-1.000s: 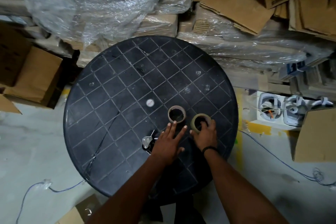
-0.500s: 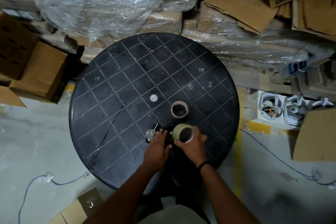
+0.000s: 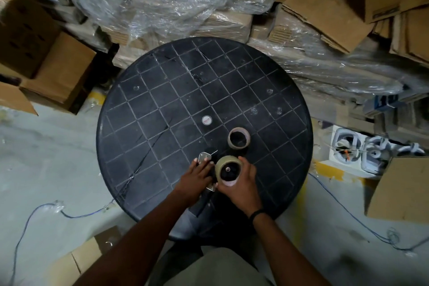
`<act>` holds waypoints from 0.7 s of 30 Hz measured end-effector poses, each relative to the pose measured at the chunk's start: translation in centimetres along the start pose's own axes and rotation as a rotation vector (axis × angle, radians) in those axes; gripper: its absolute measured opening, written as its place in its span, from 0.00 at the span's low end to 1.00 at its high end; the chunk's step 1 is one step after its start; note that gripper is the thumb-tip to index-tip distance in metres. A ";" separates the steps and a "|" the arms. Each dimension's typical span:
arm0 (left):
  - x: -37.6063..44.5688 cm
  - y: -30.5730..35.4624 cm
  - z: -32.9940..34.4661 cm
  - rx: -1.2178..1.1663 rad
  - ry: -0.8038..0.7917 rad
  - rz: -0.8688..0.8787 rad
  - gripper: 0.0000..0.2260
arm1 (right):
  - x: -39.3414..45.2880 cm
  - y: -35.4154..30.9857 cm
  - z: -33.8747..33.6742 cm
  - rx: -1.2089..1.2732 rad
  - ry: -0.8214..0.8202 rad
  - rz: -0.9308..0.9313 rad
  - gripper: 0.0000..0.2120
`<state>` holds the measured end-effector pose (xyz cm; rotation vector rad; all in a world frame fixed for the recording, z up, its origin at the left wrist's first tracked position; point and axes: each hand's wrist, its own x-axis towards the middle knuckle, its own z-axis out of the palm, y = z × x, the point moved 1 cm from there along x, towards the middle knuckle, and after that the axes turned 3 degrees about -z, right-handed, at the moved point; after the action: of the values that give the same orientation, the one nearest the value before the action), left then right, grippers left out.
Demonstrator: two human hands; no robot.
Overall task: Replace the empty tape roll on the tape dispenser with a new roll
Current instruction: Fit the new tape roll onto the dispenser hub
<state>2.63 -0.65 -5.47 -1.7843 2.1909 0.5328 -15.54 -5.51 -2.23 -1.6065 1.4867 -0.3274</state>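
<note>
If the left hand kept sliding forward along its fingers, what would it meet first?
Probably the small shiny metal plate of the black tape dispenser, lying just beyond the left hand. Its fingertips seem to touch it already, though height is unclear in the head view.

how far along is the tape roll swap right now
Done, it seems: the empty roll lies loose on the round table, off the dispenser. In hand: the left hand steadies the tape dispenser while the right hand holds the new roll over its hub; whether it is fully seated is unclear. Left: likely pressing it home and threading the tape.
</note>
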 end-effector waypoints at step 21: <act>1.1 0.3 -1.4 -1.005 0.213 -0.656 0.16 | 2.7 -1.4 1.8 -0.200 -0.205 -0.024 0.48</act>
<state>2.17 -2.16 -4.68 -2.9601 1.2892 1.4635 -12.72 -7.36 -3.19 -1.7593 1.3770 -0.0255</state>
